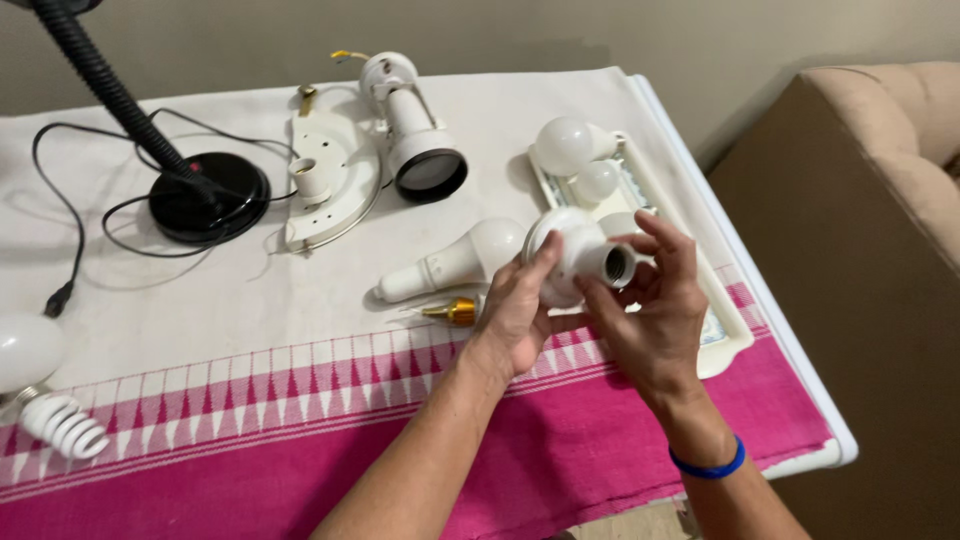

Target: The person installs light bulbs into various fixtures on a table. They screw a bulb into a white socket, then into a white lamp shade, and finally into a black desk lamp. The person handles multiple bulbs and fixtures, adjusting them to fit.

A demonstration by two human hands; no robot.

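**Both hands on a white lamp socket above the pink-edged cloth**

Pale walls behind, and a table point(800, 380) draped in a white cloth with a bright pink border point(300, 470) fills the view. Both hands are up over the right half of it, sharing one thing: a white lamp socket point(575, 252) with a rounded base and a short threaded neck. It is lifted clear of the cloth, just in front of the white tray point(725, 345).

Left hand point(515, 315) comes in from below, thumb and fingers wrapped on the rounded base — that's the firm hold. Right hand point(655, 310), blue band point(710, 468) on the wrist, curls its fingers round the open neck end; the fingertips touch the rim, closed on it lightly rather than clenched.

The key line: the socket's long axis runs roughly left to right, tilted a touch toward the camera, with the open mouth facing the right hand. So the base lies on the left hand's side and the opening on the right's.

Round about: a long white bulb point(455, 262) lies just left of the hands, a small gold-capped bulb point(452, 312) below it. Two round bulbs point(565, 145) sit at the tray's far end. Farther off, a white spotlight fitting point(415, 130), a black desk lamp base point(208, 195), a spiral bulb point(65, 425) at the left edge.
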